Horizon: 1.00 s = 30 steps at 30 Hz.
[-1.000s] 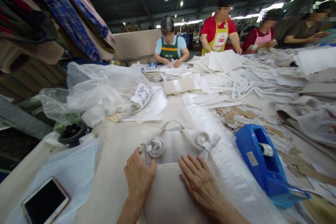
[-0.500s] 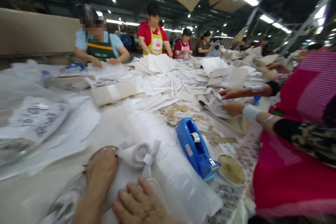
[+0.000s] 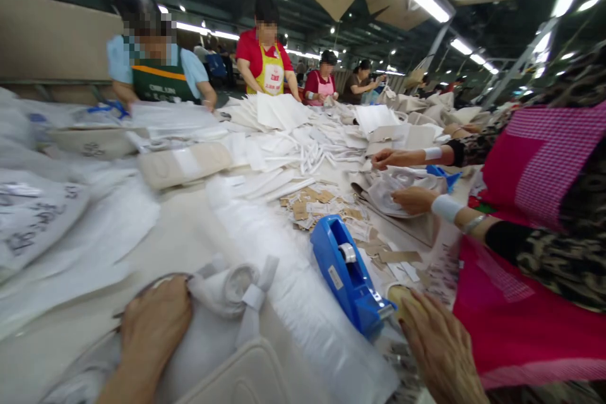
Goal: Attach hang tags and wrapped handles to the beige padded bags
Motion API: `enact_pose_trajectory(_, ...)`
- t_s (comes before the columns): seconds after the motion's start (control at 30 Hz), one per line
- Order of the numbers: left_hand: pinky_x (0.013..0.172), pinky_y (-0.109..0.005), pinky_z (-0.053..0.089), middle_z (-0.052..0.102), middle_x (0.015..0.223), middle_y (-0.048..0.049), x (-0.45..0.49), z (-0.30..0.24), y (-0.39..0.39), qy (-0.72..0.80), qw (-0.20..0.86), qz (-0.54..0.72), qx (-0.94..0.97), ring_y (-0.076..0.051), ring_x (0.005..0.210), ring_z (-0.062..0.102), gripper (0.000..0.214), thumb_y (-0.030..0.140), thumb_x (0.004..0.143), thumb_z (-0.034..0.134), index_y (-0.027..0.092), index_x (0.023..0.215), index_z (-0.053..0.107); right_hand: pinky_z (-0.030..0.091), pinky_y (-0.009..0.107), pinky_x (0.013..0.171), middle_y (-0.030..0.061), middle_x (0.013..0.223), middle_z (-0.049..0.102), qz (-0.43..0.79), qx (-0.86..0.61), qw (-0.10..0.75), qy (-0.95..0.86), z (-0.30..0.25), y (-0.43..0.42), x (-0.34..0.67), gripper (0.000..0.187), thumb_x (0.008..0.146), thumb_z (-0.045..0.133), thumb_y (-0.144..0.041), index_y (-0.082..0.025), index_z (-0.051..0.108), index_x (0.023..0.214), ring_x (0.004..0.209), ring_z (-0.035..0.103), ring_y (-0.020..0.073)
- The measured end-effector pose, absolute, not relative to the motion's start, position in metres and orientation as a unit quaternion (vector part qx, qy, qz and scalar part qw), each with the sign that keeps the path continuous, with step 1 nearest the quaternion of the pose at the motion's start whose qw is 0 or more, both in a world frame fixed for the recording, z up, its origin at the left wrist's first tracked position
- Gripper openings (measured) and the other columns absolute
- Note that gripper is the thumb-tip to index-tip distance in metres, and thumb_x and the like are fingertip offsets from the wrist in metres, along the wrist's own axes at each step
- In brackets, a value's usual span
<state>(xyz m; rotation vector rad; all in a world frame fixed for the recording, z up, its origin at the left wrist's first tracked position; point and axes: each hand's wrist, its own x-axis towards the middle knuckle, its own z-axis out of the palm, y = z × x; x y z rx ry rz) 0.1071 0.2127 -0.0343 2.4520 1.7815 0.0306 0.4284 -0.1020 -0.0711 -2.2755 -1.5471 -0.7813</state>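
Note:
My left hand (image 3: 151, 328) lies palm down, fingers together, on a cream-white handbag (image 3: 213, 360) at the near table edge. Just right of it are the bag's paper-wrapped handle fittings (image 3: 234, 287). My right hand (image 3: 440, 347) is off the bag, fingers stretched out and holding nothing. It reaches over a round beige-topped container (image 3: 396, 295), mostly hidden under the fingers. That container sits at the near end of a blue tape dispenser (image 3: 348, 274). A long strip of clear plastic bags (image 3: 284, 265) runs between the handbag and the dispenser.
A co-worker in a pink apron (image 3: 534, 214) stands close on the right, both hands on a white bag (image 3: 398, 192). Brown paper tags (image 3: 312, 202) lie scattered beyond the dispenser. Piles of white bags (image 3: 303, 132) cover the table. Several people (image 3: 265, 69) work along the far side.
The view swung right. My right hand left the handbag and moved right to the round container by the tape dispenser. My left hand stayed on the handbag.

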Motion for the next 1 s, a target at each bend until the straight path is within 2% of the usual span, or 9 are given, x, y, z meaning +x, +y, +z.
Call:
enact_pose_trajectory(0.07, 0.079, -0.047, 0.043, 0.066, 0.099, -0.0170, 0.111, -0.019, 0.210, 0.560, 0.025, -0.081, 0.824, -0.032, 0.097, 0.060, 0.039, 0.008, 0.085, 0.021, 0.012, 0.092, 0.059, 0.040, 0.049, 0.086, 0.0082, 0.109, 0.065, -0.306, -0.754, 0.098, -0.574, -0.078, -0.104, 0.449, 0.035, 0.091, 0.032, -0.026, -0.025, 0.065, 0.100, 0.110, 0.053, 0.0311)
enact_pose_trajectory(0.13, 0.081, -0.046, 0.044, 0.066, 0.104, -0.0149, 0.112, -0.009, 0.210, 0.549, 0.021, -0.112, 0.828, -0.030, 0.100, 0.061, 0.042, 0.010, 0.088, 0.019, 0.013, 0.098, 0.059, 0.042, 0.046, 0.081, 0.0109, 0.108, 0.065, -0.330, -0.739, 0.106, -0.578, -0.073, -0.097, 0.450, 0.036, 0.092, 0.030, -0.030, -0.021, 0.064, 0.103, 0.106, 0.055, 0.0316)
enact_pose_trajectory(0.2, 0.083, -0.044, 0.044, 0.066, 0.108, -0.0110, 0.110, -0.003, 0.212, 0.545, 0.026, -0.122, 0.829, -0.027, 0.101, 0.061, 0.041, 0.015, 0.091, 0.020, 0.017, 0.101, 0.060, 0.042, 0.042, 0.074, 0.0135, 0.104, 0.064, -0.343, -0.725, 0.146, -0.580, -0.056, -0.083, 0.437, 0.038, 0.092, 0.033, -0.037, -0.017, 0.061, 0.108, 0.097, 0.058, 0.0309)
enact_pose_trajectory(0.27, 0.084, -0.041, 0.045, 0.065, 0.113, -0.0086, 0.108, 0.000, 0.214, 0.536, 0.031, -0.133, 0.833, -0.025, 0.102, 0.061, 0.041, 0.018, 0.093, 0.022, 0.019, 0.104, 0.060, 0.041, 0.040, 0.073, 0.0113, 0.097, 0.065, -0.334, -0.672, 0.209, -0.627, -0.036, -0.064, 0.414, 0.034, 0.093, 0.035, -0.037, -0.018, 0.060, 0.107, 0.089, 0.060, 0.0275)
enact_pose_trajectory(0.4, 0.084, -0.039, 0.045, 0.065, 0.114, -0.0098, 0.106, 0.003, 0.215, 0.532, 0.031, -0.141, 0.835, -0.024, 0.103, 0.060, 0.040, 0.017, 0.092, 0.024, 0.017, 0.104, 0.062, 0.042, 0.031, 0.076, 0.0036, 0.079, 0.064, -0.221, -0.587, 0.320, -0.709, -0.022, -0.017, 0.359, 0.015, 0.091, 0.049, -0.029, -0.021, 0.059, 0.084, 0.080, 0.060, 0.0187)
enact_pose_trajectory(0.5, 0.084, -0.038, 0.044, 0.067, 0.108, -0.0103, 0.105, 0.004, 0.212, 0.520, 0.030, -0.133, 0.843, -0.024, 0.101, 0.061, 0.040, 0.016, 0.091, 0.024, 0.016, 0.102, 0.063, 0.042, 0.029, 0.070, 0.0020, 0.072, 0.059, -0.130, -0.625, 0.330, -0.695, -0.036, 0.013, 0.331, 0.021, 0.092, 0.048, -0.025, -0.021, 0.053, 0.072, 0.073, 0.058, 0.0167)
enact_pose_trajectory(0.67, 0.083, -0.037, 0.044, 0.068, 0.104, -0.0098, 0.104, -0.002, 0.210, 0.489, 0.042, -0.125, 0.862, -0.024, 0.098, 0.062, 0.041, 0.018, 0.092, 0.023, 0.015, 0.100, 0.063, 0.044, 0.030, 0.071, 0.0056, 0.090, 0.063, -0.105, -0.633, 0.288, -0.711, -0.064, 0.036, 0.317, 0.014, 0.092, 0.043, -0.022, -0.019, 0.057, 0.096, 0.082, 0.059, 0.0191)
enact_pose_trajectory(0.8, 0.080, -0.040, 0.044, 0.068, 0.102, -0.0110, 0.103, -0.002, 0.208, 0.472, 0.033, -0.123, 0.873, -0.026, 0.095, 0.063, 0.040, 0.015, 0.092, 0.023, 0.014, 0.101, 0.062, 0.044, 0.034, 0.072, 0.0084, 0.092, 0.064, -0.117, -0.657, 0.255, -0.700, -0.071, 0.045, 0.313, 0.022, 0.090, 0.039, -0.013, -0.017, 0.058, 0.097, 0.084, 0.059, 0.0221)
enact_pose_trajectory(1.0, 0.082, -0.041, 0.041, 0.066, 0.103, -0.0112, 0.066, 0.031, 0.191, 0.478, -0.004, -0.108, 0.872, -0.027, 0.096, 0.061, 0.043, 0.007, 0.088, 0.023, 0.015, 0.105, 0.063, 0.043, 0.044, 0.086, 0.0146, 0.114, 0.063, -0.118, -0.700, 0.202, -0.675, -0.064, 0.079, 0.309, 0.030, 0.085, 0.041, -0.008, -0.016, 0.064, 0.103, 0.108, 0.054, 0.0309)
